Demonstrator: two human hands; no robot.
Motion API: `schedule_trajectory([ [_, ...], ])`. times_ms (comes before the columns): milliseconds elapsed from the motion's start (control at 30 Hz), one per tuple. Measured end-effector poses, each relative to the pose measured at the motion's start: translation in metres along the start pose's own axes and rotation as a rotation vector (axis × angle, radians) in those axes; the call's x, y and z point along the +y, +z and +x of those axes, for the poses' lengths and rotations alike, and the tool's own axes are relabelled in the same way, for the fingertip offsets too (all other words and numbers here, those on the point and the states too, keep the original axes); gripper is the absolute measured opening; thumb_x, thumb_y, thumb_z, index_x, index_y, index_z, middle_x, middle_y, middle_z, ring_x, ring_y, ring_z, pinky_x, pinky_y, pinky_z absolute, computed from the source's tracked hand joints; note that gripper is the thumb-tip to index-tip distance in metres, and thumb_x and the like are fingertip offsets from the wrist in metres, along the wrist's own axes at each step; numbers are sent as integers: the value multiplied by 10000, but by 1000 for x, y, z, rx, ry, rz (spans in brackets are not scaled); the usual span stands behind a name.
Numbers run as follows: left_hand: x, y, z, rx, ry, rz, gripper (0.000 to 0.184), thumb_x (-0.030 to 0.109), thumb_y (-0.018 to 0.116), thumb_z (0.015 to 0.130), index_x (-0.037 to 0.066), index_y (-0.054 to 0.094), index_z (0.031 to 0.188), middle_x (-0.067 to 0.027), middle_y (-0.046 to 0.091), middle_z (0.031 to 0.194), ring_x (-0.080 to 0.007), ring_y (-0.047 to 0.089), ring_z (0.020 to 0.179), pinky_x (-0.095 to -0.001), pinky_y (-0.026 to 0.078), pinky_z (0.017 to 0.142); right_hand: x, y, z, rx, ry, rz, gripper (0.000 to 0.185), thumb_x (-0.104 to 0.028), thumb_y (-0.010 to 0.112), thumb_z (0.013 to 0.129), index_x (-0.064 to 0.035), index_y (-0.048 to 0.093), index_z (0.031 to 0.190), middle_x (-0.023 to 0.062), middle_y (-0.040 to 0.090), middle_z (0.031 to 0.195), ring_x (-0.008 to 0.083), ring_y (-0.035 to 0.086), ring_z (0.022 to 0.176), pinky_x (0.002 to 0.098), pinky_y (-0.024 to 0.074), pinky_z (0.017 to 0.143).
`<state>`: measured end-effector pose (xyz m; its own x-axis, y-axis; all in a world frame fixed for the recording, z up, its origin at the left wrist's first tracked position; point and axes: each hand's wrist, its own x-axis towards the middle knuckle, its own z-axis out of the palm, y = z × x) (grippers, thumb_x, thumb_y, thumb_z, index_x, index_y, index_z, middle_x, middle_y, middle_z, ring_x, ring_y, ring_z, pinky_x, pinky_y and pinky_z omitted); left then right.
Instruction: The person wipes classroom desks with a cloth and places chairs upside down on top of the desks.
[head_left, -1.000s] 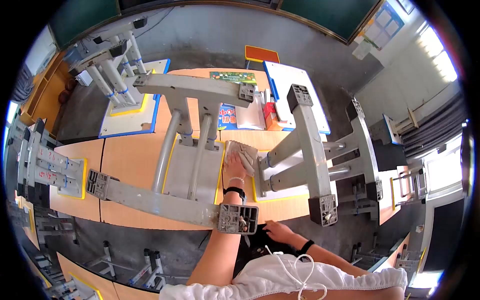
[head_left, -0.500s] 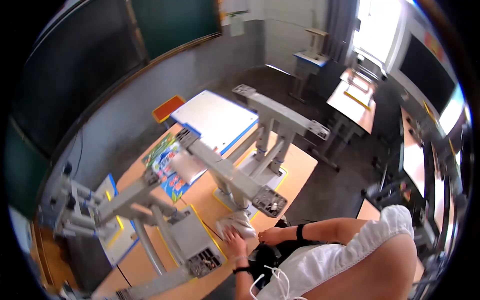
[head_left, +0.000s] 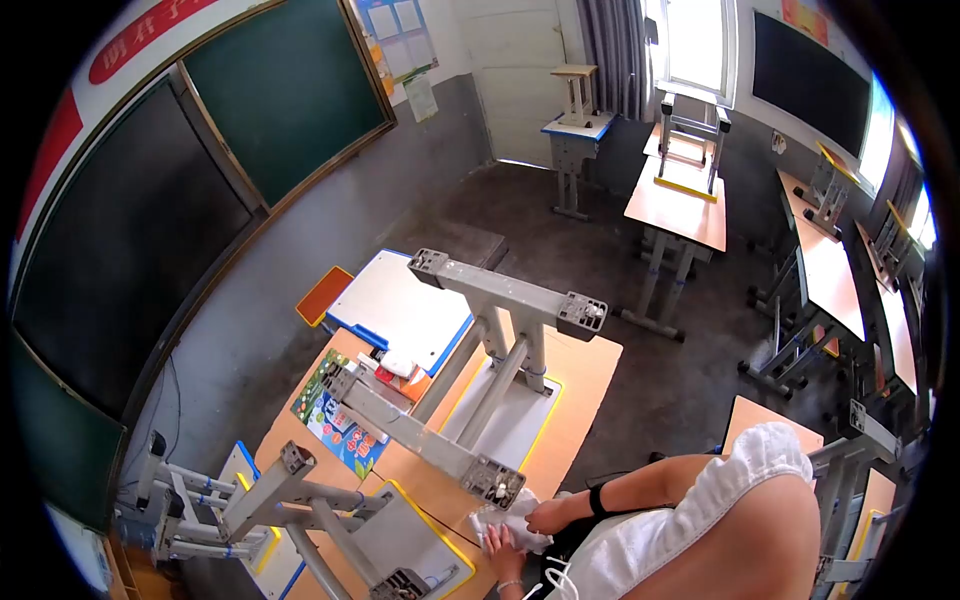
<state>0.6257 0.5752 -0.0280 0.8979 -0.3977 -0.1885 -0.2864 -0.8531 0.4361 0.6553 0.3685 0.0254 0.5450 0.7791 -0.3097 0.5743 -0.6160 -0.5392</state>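
A crumpled white cloth (head_left: 512,524) lies at the near edge of the wooden desk (head_left: 588,378), low in the view. My left hand (head_left: 503,553) is on the cloth's near side, its fingers pressed against it. From the right, my right hand (head_left: 546,515) has hold of the cloth's other side with bent fingers. Just above the hands is the foot of an upturned stool (head_left: 455,452), whose grey metal legs point up from the desktop. Another upturned stool (head_left: 410,535) lies to the left of my left hand. Parts of the cloth are hidden under my fingers.
A colourful booklet (head_left: 340,428) and a white object (head_left: 400,364) lie farther back on the desk. Beyond is a white, blue-edged desktop (head_left: 400,305). More desks (head_left: 680,205) with upturned stools stand at right. Blackboards (head_left: 290,110) line the left wall.
My right hand has come onto the cloth, where before it was beside it. The view has shifted, and the cloth and both hands now appear lower, nearer the desk's edge.
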Motion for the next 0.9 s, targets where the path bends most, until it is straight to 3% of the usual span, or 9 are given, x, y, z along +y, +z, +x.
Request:
schedule_trajectory([
  [167, -23, 7, 4, 36, -163, 210, 789, 303, 717, 601, 89, 378, 1281, -263, 275, 1340, -393, 232, 1267, -454, 238, 1031, 10, -19, 3, -79, -41, -59, 177, -179, 523, 755, -57, 573, 874, 139, 555, 892, 316, 567, 831, 416, 467, 688],
  [300, -59, 47, 12, 121, 14, 323, 805, 290, 706, 603, 48, 340, 1277, -339, 263, 1301, -453, 247, 1235, -478, 217, 1034, 28, -16, 21, 60, -115, 107, 217, -217, 509, 742, -51, 611, 837, 148, 609, 856, 328, 579, 820, 421, 457, 706],
  [333, -33, 20, 9, 65, -99, 160, 791, 306, 693, 617, 31, 336, 1267, -362, 270, 1277, -472, 249, 1224, -483, 202, 1038, 32, -13, 26, 39, -111, 80, 217, -225, 501, 747, -56, 606, 832, 147, 612, 845, 329, 580, 806, 422, 458, 696],
  [467, -45, 30, 13, 103, -32, 245, 755, 370, 677, 633, 29, 378, 1238, -367, 330, 1222, -474, 269, 1211, -486, 231, 1023, 19, -17, 35, 38, -126, 43, 223, -205, 497, 741, -67, 612, 875, 145, 617, 856, 327, 582, 808, 431, 457, 681],
  [633, -50, -8, 39, -189, -79, 26, 648, 398, 651, 682, 0, 451, 1152, -345, 444, 1124, -449, 376, 1115, -442, 332, 946, -37, -39, 39, -10, -104, 120, 222, -208, 519, 764, -68, 595, 918, 139, 609, 875, 315, 575, 849, 413, 458, 723],
  [667, -52, -22, 41, -305, -35, 112, 525, 353, 654, 689, 5, 531, 1062, -289, 493, 1113, -423, 406, 1096, -448, 352, 912, -42, -29, 49, 26, -65, 138, 259, -226, 554, 741, -82, 598, 952, 147, 613, 877, 327, 579, 826, 420, 462, 707],
  [700, -100, 34, 47, -131, 220, -107, 393, 306, 634, 716, 9, 584, 969, -223, 573, 1016, -377, 503, 998, -435, 418, 825, -43, -15, 60, 175, -68, 145, 219, -213, 523, 719, -82, 630, 859, 164, 623, 809, 345, 591, 742, 441, 469, 641],
  [733, -50, -52, 27, -298, 12, -157, 350, 287, 598, 751, 9, 582, 962, -190, 608, 935, -360, 569, 873, -417, 465, 723, -72, -43, 53, 148, -21, 216, 216, -221, 546, 698, -83, 636, 837, 155, 625, 812, 346, 590, 738, 435, 472, 644],
  [900, -40, -121, -49, -346, 84, -52, 387, 326, 570, 758, -26, 595, 918, -239, 598, 890, -358, 586, 839, -432, 473, 716, -114, -49, 82, 344, 198, 215, 280, -267, 604, 712, -60, 603, 900, 177, 607, 838, 351, 578, 794, 436, 463, 692],
])
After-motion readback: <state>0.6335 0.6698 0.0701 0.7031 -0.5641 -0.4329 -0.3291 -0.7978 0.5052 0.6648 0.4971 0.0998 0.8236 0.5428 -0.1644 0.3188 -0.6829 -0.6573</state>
